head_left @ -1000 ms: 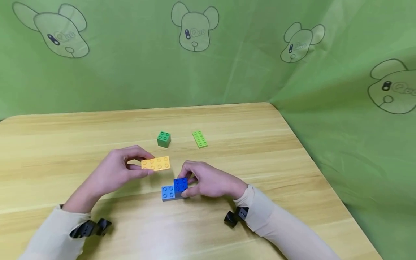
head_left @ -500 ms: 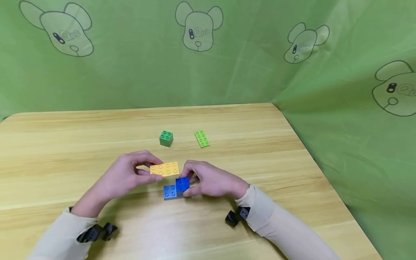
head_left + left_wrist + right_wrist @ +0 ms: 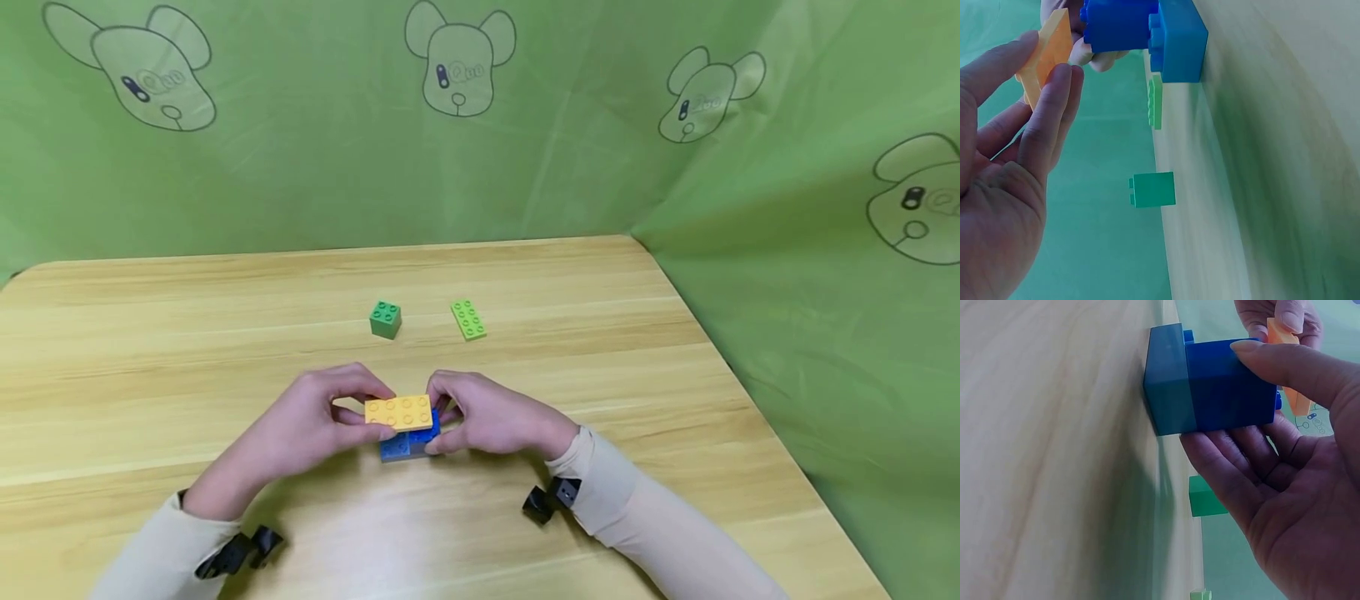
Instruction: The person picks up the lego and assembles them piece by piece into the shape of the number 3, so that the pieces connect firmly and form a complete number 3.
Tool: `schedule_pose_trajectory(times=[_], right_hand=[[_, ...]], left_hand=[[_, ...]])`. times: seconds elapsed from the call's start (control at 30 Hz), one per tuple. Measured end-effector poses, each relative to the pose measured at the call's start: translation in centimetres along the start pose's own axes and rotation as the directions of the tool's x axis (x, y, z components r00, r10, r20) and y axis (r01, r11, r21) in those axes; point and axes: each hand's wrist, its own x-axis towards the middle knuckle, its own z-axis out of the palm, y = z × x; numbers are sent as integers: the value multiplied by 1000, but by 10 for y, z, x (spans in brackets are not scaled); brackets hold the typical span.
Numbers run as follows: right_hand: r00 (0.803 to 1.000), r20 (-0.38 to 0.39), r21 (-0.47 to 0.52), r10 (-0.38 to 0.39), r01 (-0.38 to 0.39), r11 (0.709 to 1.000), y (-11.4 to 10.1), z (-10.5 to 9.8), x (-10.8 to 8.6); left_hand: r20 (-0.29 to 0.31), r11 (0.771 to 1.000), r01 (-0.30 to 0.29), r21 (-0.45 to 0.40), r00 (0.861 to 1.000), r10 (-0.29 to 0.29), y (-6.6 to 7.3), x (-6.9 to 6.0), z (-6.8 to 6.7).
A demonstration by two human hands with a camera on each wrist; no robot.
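Observation:
My left hand [image 3: 315, 421] pinches a flat yellow-orange brick [image 3: 399, 411] by its left end, thumb on the near side. The brick hangs above the dark blue brick [image 3: 1121, 24], with a gap between them in the left wrist view. That dark blue brick sits on the right part of a longer light blue brick [image 3: 393, 447], which rests on the table; the light blue studs at left are partly covered from above. With thumb and fingers on opposite sides, my right hand [image 3: 498, 417] grips the dark blue brick [image 3: 1232, 384].
A dark green brick [image 3: 385, 321] stands on the wooden table [image 3: 187, 333] beyond my hands, and a flat lime green brick [image 3: 468, 321] lies to its right. Green cloth [image 3: 322, 167] with mouse-head drawings hangs behind the table and along its right side.
My left hand has carried the yellow-orange brick right and nearer to me, from beside the blue bricks to over them. My right hand has kept its grip on the dark blue brick.

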Motion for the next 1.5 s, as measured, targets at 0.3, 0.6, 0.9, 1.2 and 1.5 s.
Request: schedule_pose_trajectory(times=[0.3,0.6,0.9,1.2,1.5], right_hand=[[1000,4,23,8,-8,1000,1,3,-3],[1000,-15,16,-24,24,1000,-1,1,-1],[998,-17,8,-53,53,999,1,2,-2],[997,-18,-21,-73,72,997,1,3,-1],[997,-33,-50,-75,74,996,0,2,-4]], left_hand=[[24,999,-32,4,999,32,-1,0,6],[47,998,-50,-29,998,52,-3,1,9],[54,998,-57,4,997,56,-4,1,11],[65,996,-74,42,995,72,0,1,13],[65,995,-87,57,994,84,2,4,13]])
